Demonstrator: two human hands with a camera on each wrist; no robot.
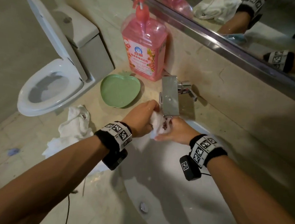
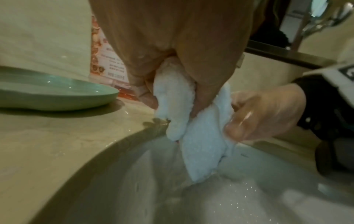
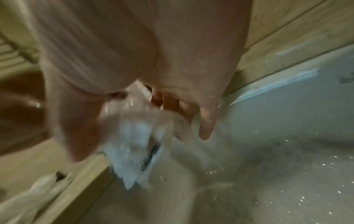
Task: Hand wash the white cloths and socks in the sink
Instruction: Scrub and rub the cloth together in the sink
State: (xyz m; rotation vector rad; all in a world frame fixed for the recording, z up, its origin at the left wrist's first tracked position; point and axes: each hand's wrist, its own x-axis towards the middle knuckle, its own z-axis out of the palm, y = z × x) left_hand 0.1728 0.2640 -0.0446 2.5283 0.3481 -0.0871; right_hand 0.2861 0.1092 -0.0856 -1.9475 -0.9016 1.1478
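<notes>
Sink [image 1: 179,204]: white basin set in a beige counter, water droplets scattered inside.
Toilet [image 1: 50,89]: seat up, left of the counter.
Bottle [image 1: 143,47]: pink pump soap against the wall.
Pile [image 1: 74,128]: white cloths heaped on the counter's left edge.
Dish [image 1: 120,91]: green, apple-shaped, beside the tap [image 1: 170,96].
Hands: left hand [image 1: 140,118] and right hand [image 1: 175,132] both clench one wet white cloth [image 1: 158,125] under the spout, over the basin.

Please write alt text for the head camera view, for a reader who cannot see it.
Both hands, left hand and right hand, hold a wet white cloth under the faucet above the sink. On the counter to the left lie more white cloths, a green apple-shaped dish and a pink soap bottle.
</notes>
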